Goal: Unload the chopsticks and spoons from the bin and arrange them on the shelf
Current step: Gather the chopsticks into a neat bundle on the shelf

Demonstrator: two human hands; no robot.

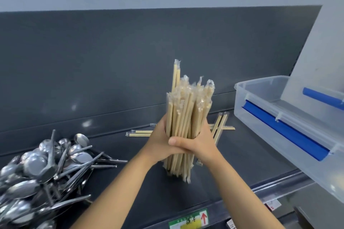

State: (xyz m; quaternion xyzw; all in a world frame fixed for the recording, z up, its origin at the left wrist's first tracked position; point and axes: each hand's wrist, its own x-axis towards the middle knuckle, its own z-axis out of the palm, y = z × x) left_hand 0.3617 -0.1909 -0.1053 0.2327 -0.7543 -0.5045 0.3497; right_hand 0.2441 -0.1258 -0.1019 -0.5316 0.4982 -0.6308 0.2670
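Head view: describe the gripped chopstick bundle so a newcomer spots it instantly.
On the dark shelf, between the spoon pile at left and the clear bin at right, the left hand and right hand clasp the wrapped chopstick bundle. It alone stands upright; the loose pairs behind lie flat.

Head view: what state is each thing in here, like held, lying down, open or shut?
chopstick bundle: upright, lower ends on the shelf, gripped by both hands.
left hand: curled round the bundle.
right hand: curled round the bundle.
loose chopsticks: lying flat behind the bundle.
spoons: heaped on the shelf, left.
bin: open, lid raised.
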